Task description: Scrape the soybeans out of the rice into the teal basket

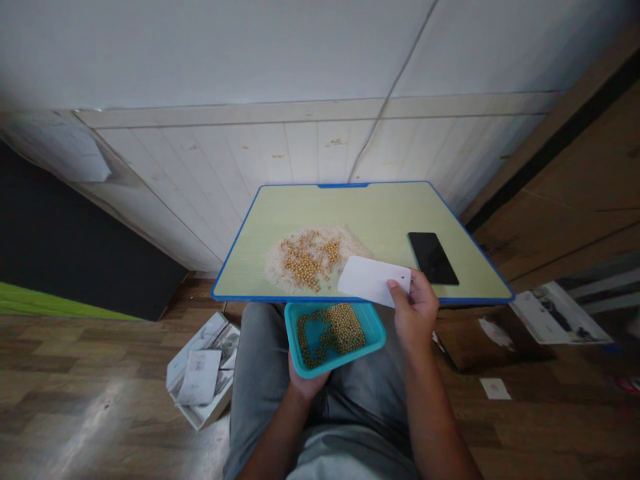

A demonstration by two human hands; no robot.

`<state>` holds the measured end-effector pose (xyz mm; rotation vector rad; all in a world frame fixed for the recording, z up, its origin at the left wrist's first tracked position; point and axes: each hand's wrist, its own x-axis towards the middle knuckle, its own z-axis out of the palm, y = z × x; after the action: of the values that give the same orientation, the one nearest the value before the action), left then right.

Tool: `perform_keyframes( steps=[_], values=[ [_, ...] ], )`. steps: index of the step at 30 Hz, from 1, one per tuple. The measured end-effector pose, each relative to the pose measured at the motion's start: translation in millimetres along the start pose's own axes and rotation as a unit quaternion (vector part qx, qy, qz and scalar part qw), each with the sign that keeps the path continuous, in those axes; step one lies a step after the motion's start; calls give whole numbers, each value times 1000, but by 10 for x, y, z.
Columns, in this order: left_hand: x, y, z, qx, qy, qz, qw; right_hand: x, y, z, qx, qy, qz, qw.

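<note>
My left hand (306, 381) holds a teal plastic tray (374, 341) from below, just under the table's front edge. Golden-brown beads or beans (347, 330) lie in it, mostly toward its right side. My right hand (416, 305) grips a white card (371, 279) by its right end, thumb on top, over the front edge of the pale green table (300, 205). A spread of white grains (276, 270) with golden beads (306, 267) mixed in lies on the table, left of the card. The card's left end is beside the grains.
A black phone-like slab (433, 258) lies on the table's right side. On the floor at left stands a white box (200, 413) with papers. A cardboard box (483, 347) is at right, and a wall is behind the table.
</note>
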<state>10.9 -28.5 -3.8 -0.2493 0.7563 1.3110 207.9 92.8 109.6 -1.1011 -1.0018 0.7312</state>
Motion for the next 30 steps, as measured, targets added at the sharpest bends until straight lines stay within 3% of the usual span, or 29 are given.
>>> perform_keyframes(
  steps=[7,12,17,24,30],
  values=[
    [19,3,-32,-25,3,1,1000,38,7,-34,-6,62,-22,998],
    [55,21,-99,-4,-47,-12,999,-108,-25,85,-4,25,-21,999],
    [41,25,-94,7,-40,-8,999,-171,-15,132,-4,-7,4,1000],
    [-9,-5,-5,-15,21,7,1000,-22,21,8,-13,74,-23,997],
    [-40,24,50,-2,14,5,1000,15,-1,26,-13,99,-43,994]
  ],
)
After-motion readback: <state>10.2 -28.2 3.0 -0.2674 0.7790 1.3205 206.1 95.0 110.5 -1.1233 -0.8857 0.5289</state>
